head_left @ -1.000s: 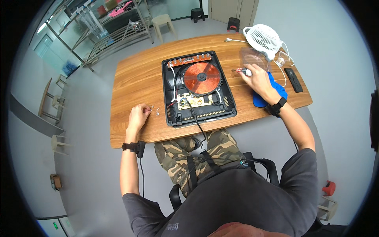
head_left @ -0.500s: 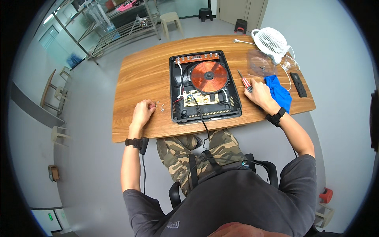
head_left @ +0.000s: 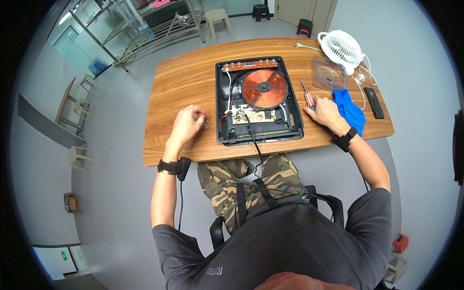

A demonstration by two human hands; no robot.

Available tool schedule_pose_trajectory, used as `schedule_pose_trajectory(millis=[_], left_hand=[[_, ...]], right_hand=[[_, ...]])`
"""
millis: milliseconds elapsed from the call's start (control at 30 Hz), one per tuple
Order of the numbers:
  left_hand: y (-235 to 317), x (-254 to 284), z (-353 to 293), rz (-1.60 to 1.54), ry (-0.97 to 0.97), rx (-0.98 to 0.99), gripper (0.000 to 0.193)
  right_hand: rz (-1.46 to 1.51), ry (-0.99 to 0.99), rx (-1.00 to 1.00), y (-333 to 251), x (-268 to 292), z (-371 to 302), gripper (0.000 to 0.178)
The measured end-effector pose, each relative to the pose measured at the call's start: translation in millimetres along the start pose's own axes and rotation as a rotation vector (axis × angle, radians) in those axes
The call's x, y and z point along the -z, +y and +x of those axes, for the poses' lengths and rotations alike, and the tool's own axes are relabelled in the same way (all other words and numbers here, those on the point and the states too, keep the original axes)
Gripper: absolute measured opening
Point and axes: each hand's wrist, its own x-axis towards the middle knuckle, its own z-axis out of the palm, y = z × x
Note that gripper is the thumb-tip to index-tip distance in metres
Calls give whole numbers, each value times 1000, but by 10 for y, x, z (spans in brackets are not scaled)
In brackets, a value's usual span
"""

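An opened induction cooker base (head_left: 224,128) lies on the table, its copper coil (head_left: 270,79) and yellowish circuit board (head_left: 239,116) exposed. Left of it, my left hand (head_left: 187,124) hovers with thumb and fingertips pinched together; whatever they grip is too small to make out. Several small screws (head_left: 206,126) lie on the wood beside those fingers. On the cooker's other side, my right hand (head_left: 326,115) rests on the table, fingers closed around the handle of a red-and-white screwdriver (head_left: 309,99) whose tip points away from me. A blue cloth (head_left: 350,113) lies against that hand.
A white fan (head_left: 342,50) with its cord stands at the table's far right, near a clear plastic tray (head_left: 321,72). A black oblong object (head_left: 373,103) lies by the right edge. The black power cord (head_left: 256,145) runs from the circuit board over the table's front edge.
The whole view has shifted slightly. My left hand has risen a little from beside the screws, fingertips still pinched. My right hand stays at the screwdriver.
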Motion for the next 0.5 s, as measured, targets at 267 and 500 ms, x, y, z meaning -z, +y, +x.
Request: schedule_pose_trajectory(millis=[267, 500], left_hand=[[606, -4, 76, -31, -131, -181, 19], [876, -237, 196, 102, -176, -275, 39]], right_hand=[[68, 139, 62, -50, 407, 243, 46], [246, -14, 84, -610, 462, 810, 44]])
